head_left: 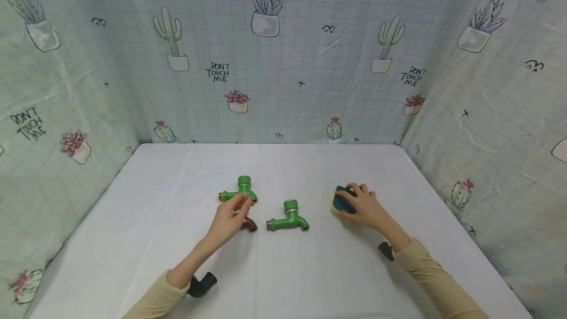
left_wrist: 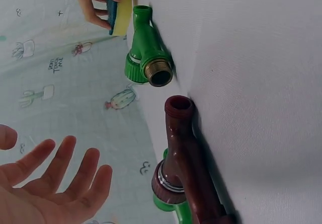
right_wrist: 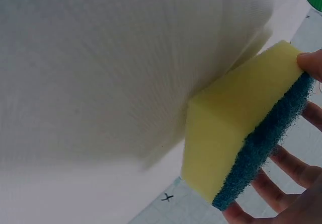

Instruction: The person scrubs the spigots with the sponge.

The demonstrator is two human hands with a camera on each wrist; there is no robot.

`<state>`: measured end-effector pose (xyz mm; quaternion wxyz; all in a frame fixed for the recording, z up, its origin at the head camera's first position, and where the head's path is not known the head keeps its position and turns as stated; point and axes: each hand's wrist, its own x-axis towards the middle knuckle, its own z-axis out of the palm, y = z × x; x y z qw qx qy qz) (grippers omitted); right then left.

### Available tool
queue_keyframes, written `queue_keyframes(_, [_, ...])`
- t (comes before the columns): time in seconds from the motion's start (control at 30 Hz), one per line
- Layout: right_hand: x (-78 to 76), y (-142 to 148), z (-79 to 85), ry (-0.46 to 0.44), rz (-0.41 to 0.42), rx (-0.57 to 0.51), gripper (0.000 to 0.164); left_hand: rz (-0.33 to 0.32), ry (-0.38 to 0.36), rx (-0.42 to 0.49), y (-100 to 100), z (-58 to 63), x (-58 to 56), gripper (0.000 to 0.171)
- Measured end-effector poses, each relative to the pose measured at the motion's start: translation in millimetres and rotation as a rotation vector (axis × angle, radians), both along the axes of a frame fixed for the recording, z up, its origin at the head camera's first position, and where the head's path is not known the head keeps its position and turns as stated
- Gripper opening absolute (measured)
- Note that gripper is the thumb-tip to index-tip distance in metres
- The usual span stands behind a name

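Observation:
On the right, my right hand [head_left: 365, 208] grips a sponge [head_left: 343, 200], yellow foam with a dark blue-green scouring layer. Its thumb [right_wrist: 311, 64] presses one edge of the sponge [right_wrist: 241, 113], fingers along the scouring side. Whether the foam touches the table is unclear. My left hand [head_left: 230, 218], fingers loosely bent and holding nothing, hovers over a brown faucet [left_wrist: 183, 158] and partly hides it in the head view. Just behind that hand lies a green faucet [head_left: 243, 191]. Between the hands lies another green faucet [head_left: 290, 218], its brass thread pointing left.
A white cloth covers the table [head_left: 310, 279]. Patterned curtains [head_left: 283, 63] with cactus drawings stand behind it and at both sides. One black curved piece [head_left: 203, 284] shows beside the left forearm, and another black piece [head_left: 386, 251] by the right wrist.

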<state>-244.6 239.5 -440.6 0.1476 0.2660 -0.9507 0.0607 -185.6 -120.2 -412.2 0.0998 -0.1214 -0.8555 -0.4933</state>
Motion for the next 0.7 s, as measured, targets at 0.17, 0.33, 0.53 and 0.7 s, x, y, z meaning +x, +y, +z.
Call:
queue_keyframes(0.17, [-4.0,-0.7,-7.1,-0.043,-0.042,0.032,0.047,-0.012,0.053,-0.079,-0.1,-3.1,1.8,0.020])
queue_keyframes(0.33, [-3.9,-1.1,-10.4,-0.068,-0.064,0.049,0.048,-0.006,0.084,-0.137,0.4,-3.1,3.9,0.018])
queue_keyframes(0.53, [-1.0,0.2,-8.8,-0.136,-0.108,0.036,0.052,0.005,0.128,-0.216,1.8,-1.4,1.3,0.020])
queue_keyframes(0.7, [2.4,-4.1,-1.4,-0.162,-0.126,0.003,0.054,0.013,0.254,-0.331,0.9,0.2,-4.9,0.027])
